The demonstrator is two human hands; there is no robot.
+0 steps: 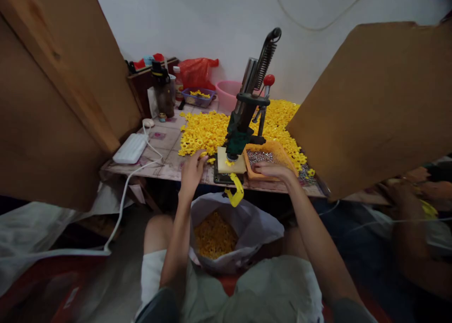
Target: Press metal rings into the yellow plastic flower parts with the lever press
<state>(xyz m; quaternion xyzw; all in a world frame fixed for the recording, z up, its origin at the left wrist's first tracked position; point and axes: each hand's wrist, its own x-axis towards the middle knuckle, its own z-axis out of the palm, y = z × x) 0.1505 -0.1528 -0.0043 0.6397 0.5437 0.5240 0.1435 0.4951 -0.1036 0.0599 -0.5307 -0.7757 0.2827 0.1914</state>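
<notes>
Many yellow plastic pieces (203,130) lie beside our half-curled left hand (191,171); our bent right hand (274,169) rests in an orange plastic basket (285,159) of metallic bits (260,157); we cannot tell what either holds; white-capped bottle (178,83), label illegible

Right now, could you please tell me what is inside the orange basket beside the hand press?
Small shiny pieces lie in the orange basket; the right hand reaches in, and whatever lies beneath it cannot be seen.

A small workshop.
A hand press (239,137) stood on a worktable (171,145) among heaps of small yellow pieces (203,131).
</notes>
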